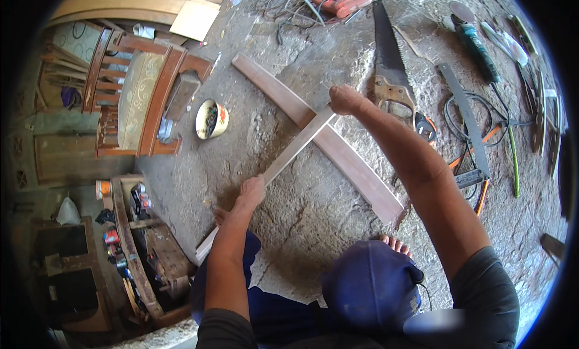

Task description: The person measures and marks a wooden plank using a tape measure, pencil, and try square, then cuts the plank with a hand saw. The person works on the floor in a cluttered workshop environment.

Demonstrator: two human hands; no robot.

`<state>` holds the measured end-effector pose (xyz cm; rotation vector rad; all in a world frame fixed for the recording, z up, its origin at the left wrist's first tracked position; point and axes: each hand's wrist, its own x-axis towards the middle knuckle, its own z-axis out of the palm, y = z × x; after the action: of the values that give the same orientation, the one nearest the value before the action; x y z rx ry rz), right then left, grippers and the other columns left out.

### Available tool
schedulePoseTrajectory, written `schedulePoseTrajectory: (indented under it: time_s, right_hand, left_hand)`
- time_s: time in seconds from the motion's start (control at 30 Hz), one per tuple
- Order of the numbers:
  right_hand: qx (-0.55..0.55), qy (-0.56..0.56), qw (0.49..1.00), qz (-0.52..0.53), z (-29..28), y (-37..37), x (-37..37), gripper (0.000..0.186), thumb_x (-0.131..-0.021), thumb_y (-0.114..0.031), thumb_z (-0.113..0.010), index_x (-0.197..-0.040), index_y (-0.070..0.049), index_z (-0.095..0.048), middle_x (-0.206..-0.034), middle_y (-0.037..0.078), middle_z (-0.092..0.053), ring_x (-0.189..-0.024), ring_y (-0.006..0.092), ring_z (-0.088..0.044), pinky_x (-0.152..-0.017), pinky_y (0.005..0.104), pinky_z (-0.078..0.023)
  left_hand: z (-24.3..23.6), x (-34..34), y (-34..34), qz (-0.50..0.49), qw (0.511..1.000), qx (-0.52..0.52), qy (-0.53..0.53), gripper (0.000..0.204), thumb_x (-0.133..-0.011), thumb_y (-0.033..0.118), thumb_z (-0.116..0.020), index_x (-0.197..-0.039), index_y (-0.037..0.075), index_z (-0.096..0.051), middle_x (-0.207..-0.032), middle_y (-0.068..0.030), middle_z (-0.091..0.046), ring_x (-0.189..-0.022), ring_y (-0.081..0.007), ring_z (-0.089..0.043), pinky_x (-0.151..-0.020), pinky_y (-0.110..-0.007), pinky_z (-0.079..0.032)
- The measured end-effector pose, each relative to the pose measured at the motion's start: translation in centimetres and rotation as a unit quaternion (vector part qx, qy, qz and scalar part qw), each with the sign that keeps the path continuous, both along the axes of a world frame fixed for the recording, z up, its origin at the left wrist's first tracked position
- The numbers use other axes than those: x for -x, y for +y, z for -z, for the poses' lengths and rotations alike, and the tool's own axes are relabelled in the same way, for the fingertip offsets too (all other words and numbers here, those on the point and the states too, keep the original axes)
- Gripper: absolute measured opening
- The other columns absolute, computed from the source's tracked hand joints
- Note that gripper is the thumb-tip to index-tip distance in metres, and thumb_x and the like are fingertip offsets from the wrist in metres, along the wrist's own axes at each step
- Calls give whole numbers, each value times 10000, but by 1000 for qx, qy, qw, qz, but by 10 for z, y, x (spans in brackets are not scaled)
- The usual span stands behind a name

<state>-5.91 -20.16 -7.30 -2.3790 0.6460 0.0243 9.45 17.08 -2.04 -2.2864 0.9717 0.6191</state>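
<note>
A long, narrow pale wooden strip (297, 147) slants across the middle, gripped by both hands. My right hand (346, 100) is closed around its far right end. My left hand (248, 194) wraps it lower down, and a pale end (206, 245) shows beyond that hand, beside my left leg. Under the strip a wider, slightly curved wooden board (354, 162) lies on the floor, crossing it at an angle. Whether strip and board touch I cannot tell. Part of the strip is hidden behind my left hand and forearm.
On the floor at right lie a handsaw (389, 50), a tape measure (426, 127), a metal square (463, 107), cables and an angle grinder (476, 44). A red power tool (344, 4) is at the back. Leftward are a bowl (211, 119), a wooden chair (158, 101) and a toolbox (137, 258).
</note>
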Motion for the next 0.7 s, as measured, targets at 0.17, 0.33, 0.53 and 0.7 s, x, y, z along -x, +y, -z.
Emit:
schedulePoseTrajectory:
  time_s: [0.17, 0.33, 0.53, 0.7]
  right_hand:
    - [-30, 2, 999, 29, 2, 2, 3, 246, -839, -107, -609, -1028, -4, -729, -1092, 230, -715, -1051, 380, -692, -881, 462, -566]
    - [-1, -22, 1000, -7, 15, -4, 1, 219, -855, -178, -664, -918, 19, -736, -1007, 241, -722, -998, 379, -702, -847, 454, -566]
    - [25, -13, 999, 18, -3, 3, 17, 261, -888, -214, -673, -1088, -55, -725, -983, 209, -727, -951, 365, -706, -831, 467, -556]
    - [192, -61, 977, 70, -24, 32, 106, 527, -870, -229, -726, -1376, -156, -599, -1194, 130, -647, -1118, 327, -617, -945, 456, -497]
  left_hand:
    - [-19, 14, -50, 32, 989, 143, 23, 468, -915, 301, -667, -1259, -11, -609, -1219, -251, -653, -1155, -424, -618, -982, -504, -492]
    - [25, 56, -166, 69, 840, 525, 120, 518, -876, 195, -734, -1323, -7, -571, -1245, -241, -622, -1202, -414, -566, -1035, -467, -452]
    - [71, 86, -217, 54, 829, 548, 92, 485, -852, 100, -709, -1307, 23, -561, -1170, -214, -636, -1133, -412, -553, -1020, -485, -429]
    - [84, 87, -213, 96, 798, 593, 54, 467, -863, 89, -689, -1300, 12, -545, -1162, -204, -623, -1112, -413, -550, -984, -492, -433]
